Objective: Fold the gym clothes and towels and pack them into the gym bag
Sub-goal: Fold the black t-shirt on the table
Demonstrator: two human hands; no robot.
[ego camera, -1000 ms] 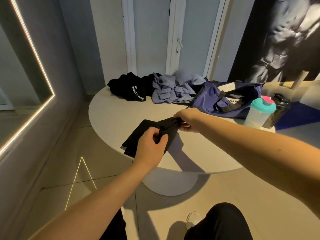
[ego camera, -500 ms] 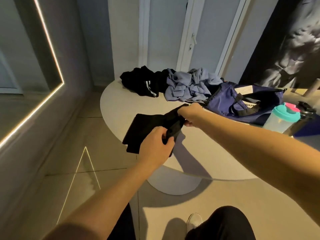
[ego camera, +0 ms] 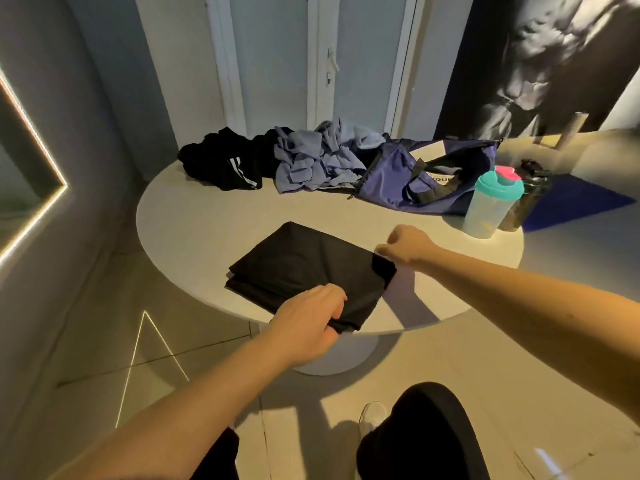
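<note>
Black folded garment [ego camera: 304, 271] on the table [ego camera: 194, 209], left hand [ego camera: 308, 317] and right hand [ego camera: 405, 247] fingers pinching its right-side corners; gym bag [ego camera: 398, 181] lies beyond the right hand.

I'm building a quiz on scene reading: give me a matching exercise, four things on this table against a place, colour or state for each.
Things:
1 folded black garment
2 lavender clothes
3 gym bag
4 shaker bottle

Descriptions:
A purple, black straps
B gripped by left hand and right hand, near edge of the table
C teal lid, right side
D crumpled, far side

Pairs: 1-B, 2-D, 3-A, 4-C
</note>
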